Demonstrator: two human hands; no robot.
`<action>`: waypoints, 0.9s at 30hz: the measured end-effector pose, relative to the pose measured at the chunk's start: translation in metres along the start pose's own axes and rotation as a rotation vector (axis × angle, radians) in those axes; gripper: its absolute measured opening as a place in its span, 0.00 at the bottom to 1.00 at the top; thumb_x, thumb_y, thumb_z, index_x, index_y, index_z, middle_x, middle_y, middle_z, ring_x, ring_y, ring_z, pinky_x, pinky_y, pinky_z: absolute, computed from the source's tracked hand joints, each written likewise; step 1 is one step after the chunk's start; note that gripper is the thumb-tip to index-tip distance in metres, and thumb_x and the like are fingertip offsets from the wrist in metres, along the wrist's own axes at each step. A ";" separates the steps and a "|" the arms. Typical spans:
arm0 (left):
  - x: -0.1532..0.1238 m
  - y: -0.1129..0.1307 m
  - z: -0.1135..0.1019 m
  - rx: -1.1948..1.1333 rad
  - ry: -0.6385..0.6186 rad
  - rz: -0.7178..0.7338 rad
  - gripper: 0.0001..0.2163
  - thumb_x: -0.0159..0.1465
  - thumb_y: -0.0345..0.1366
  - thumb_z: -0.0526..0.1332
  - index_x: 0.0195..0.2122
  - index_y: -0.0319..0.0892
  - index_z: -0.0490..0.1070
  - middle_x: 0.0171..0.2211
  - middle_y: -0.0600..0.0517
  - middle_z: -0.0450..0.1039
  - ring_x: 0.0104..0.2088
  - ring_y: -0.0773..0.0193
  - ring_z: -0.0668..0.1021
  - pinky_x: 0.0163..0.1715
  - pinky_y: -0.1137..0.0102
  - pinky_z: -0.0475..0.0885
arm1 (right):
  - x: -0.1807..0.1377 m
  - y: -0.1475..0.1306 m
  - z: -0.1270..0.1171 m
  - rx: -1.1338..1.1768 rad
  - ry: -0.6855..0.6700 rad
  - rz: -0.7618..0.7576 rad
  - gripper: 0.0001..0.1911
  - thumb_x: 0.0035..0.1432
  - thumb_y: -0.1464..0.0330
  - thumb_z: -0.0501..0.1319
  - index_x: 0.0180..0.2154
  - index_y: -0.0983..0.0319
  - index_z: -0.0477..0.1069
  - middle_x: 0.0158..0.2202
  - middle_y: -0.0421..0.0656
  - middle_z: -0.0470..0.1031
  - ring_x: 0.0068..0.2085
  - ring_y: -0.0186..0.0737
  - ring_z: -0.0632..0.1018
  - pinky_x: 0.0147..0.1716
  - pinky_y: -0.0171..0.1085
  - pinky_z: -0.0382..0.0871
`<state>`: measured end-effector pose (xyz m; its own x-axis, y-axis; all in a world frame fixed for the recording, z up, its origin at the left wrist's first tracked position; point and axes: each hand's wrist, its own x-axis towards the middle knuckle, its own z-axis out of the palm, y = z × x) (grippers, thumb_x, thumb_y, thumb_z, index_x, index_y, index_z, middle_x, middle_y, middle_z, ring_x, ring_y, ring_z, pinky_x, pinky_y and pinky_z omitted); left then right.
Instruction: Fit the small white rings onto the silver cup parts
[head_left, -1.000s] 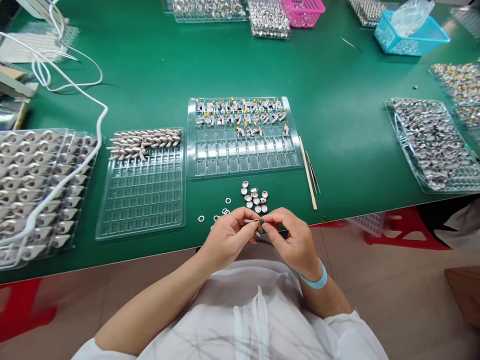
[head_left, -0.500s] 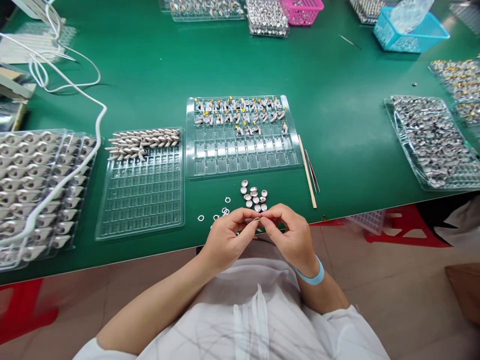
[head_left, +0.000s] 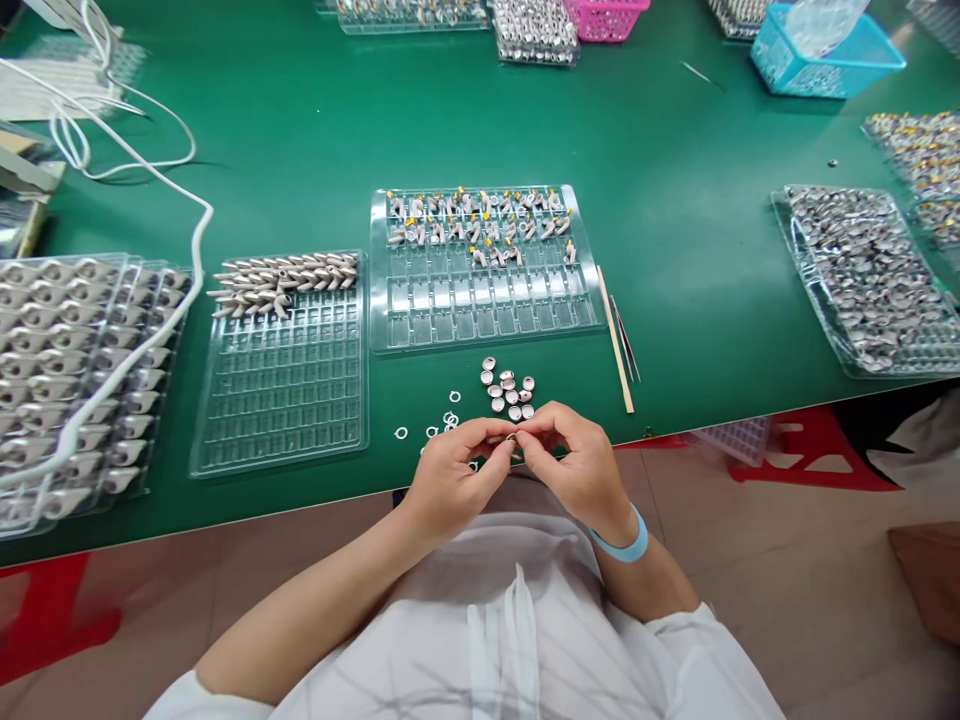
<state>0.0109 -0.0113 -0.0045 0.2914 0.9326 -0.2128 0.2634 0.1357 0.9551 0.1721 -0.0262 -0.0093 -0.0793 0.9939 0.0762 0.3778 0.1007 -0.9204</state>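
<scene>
At the table's front edge my left hand (head_left: pixel 459 473) and my right hand (head_left: pixel 574 465) meet, fingertips pinched together. Between them is a small part (head_left: pixel 513 437), mostly covered by the fingers; its kind cannot be made out. Just beyond the fingertips lies a cluster of small round silvery cups (head_left: pixel 511 396). Several thin white rings (head_left: pixel 450 420) are scattered to the left, some partly behind my left hand. Farther back, a clear tray (head_left: pixel 487 292) holds rows of small curved beige parts with yellow tips (head_left: pixel 480 230).
A wooden stick (head_left: pixel 616 345) and tweezers (head_left: pixel 626 342) lie right of the clear tray. On the left are a tray of beige stems (head_left: pixel 289 385), stacked trays of shells (head_left: pixel 75 370) and a white cable (head_left: pixel 196 240). A filled tray (head_left: pixel 862 270) and blue basket (head_left: pixel 825 65) are at right.
The whole view has shifted very slightly upward. Both hands stay pinched together at the same spot, with only slight finger movement around the small part.
</scene>
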 end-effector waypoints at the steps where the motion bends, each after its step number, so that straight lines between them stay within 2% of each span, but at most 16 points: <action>1: 0.000 0.000 0.000 0.008 0.010 -0.001 0.08 0.61 0.34 0.60 0.38 0.39 0.76 0.34 0.49 0.80 0.33 0.62 0.81 0.33 0.72 0.77 | 0.000 0.000 0.002 -0.029 0.006 -0.018 0.03 0.60 0.72 0.58 0.35 0.60 0.70 0.30 0.40 0.72 0.29 0.33 0.72 0.27 0.32 0.68; 5: 0.002 0.002 -0.001 -0.004 0.027 -0.034 0.07 0.60 0.34 0.59 0.36 0.39 0.75 0.30 0.50 0.79 0.30 0.63 0.80 0.31 0.74 0.75 | -0.001 0.001 0.011 -0.172 0.077 -0.153 0.04 0.60 0.74 0.57 0.34 0.60 0.68 0.30 0.41 0.69 0.31 0.35 0.71 0.29 0.34 0.68; 9: 0.005 0.003 -0.004 -0.042 0.011 -0.048 0.06 0.60 0.33 0.57 0.34 0.39 0.73 0.29 0.51 0.77 0.27 0.66 0.78 0.27 0.75 0.73 | 0.000 0.002 0.011 -0.146 0.051 -0.208 0.04 0.61 0.74 0.57 0.35 0.60 0.68 0.30 0.41 0.71 0.31 0.35 0.71 0.30 0.35 0.68; 17: 0.006 0.008 -0.007 -0.188 -0.027 -0.116 0.06 0.61 0.35 0.57 0.33 0.38 0.71 0.26 0.52 0.73 0.23 0.69 0.74 0.24 0.75 0.70 | -0.006 0.005 -0.004 -0.065 0.111 -0.118 0.05 0.60 0.74 0.58 0.37 0.60 0.71 0.31 0.41 0.74 0.30 0.34 0.72 0.29 0.35 0.68; 27: 0.009 0.002 -0.005 -0.307 -0.035 -0.169 0.06 0.60 0.33 0.58 0.32 0.38 0.72 0.26 0.53 0.71 0.22 0.73 0.68 0.22 0.77 0.62 | -0.011 0.008 -0.001 -0.032 0.112 -0.115 0.05 0.59 0.75 0.59 0.37 0.60 0.71 0.31 0.40 0.73 0.30 0.32 0.71 0.30 0.34 0.67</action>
<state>0.0099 -0.0007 -0.0033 0.3001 0.8770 -0.3752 0.0237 0.3863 0.9220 0.1768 -0.0361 -0.0170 -0.0205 0.9744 0.2240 0.4016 0.2132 -0.8906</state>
